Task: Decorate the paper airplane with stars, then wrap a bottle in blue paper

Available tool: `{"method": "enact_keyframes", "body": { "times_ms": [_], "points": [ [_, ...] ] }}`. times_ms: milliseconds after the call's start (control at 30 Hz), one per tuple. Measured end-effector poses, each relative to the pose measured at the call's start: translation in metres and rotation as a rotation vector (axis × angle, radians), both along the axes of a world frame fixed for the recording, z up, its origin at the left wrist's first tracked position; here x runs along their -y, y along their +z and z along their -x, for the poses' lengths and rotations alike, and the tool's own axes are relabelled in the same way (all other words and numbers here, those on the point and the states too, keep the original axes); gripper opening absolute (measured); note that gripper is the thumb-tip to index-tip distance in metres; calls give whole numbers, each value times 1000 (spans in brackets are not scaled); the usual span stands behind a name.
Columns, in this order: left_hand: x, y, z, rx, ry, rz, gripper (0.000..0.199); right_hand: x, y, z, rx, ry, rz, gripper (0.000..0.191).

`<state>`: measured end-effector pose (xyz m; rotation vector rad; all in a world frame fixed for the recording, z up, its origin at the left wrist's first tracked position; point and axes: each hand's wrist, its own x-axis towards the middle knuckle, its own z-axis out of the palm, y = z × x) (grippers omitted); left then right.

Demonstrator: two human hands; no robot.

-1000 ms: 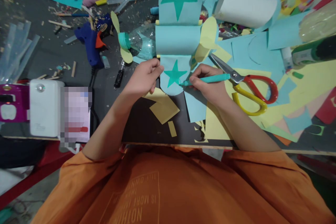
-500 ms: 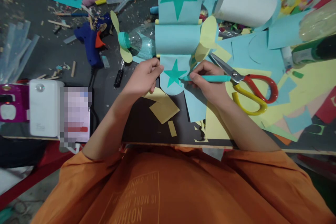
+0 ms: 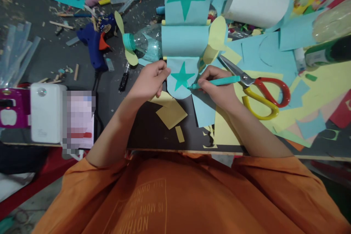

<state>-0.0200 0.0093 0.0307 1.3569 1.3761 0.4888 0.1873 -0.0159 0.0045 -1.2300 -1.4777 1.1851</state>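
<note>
The person sat or stood close against the near edge of the dark worktop (image 3: 153, 135), and from where I stood the bottle model (image 3: 185, 41) lay crosswise at the middle, back from that edge. It was a clear bottle wrapped in light blue paper, its teal cap (image 3: 128, 41) pointing left with a yellow paper propeller (image 3: 119, 22) on it. One blue paper wing (image 3: 171, 89) stretched toward the near edge, round at its end and marked with a green star (image 3: 182, 76); the other (image 3: 203, 11) ran toward the far edge with a bigger star. The left hand (image 3: 149, 81) had its thumb and forefinger together at the left side of the near wing, the other fingers curled beneath. The right hand (image 3: 216, 86) pinched a teal marker (image 3: 226, 80) between thumb and fingers, its tip at the star's lower right point. Just beside that hand, open scissors (image 3: 246, 79) with red and yellow handles lay over coloured paper. A blue glue gun (image 3: 94, 45) rested left of the propeller, and a black pen (image 3: 124, 78) lay between it and the left hand. Toward the left, by the near edge, were a white power bank (image 3: 48, 113) and a phone (image 3: 80, 119).
</note>
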Motion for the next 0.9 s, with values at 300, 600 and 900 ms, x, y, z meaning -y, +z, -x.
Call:
{"method": "enact_keyframes", "body": {
  "times_ms": [300,600,900],
  "points": [
    [0,2,0,-17,-5,5,33,0,0,-2,54,5,13,26],
    [0,3,-2,-21,9,18,33,0,0,-2,57,-1,2,26],
    [0,3,0,-15,5,7,33,0,-1,-1,32,-28,7,23]
  ]
}}
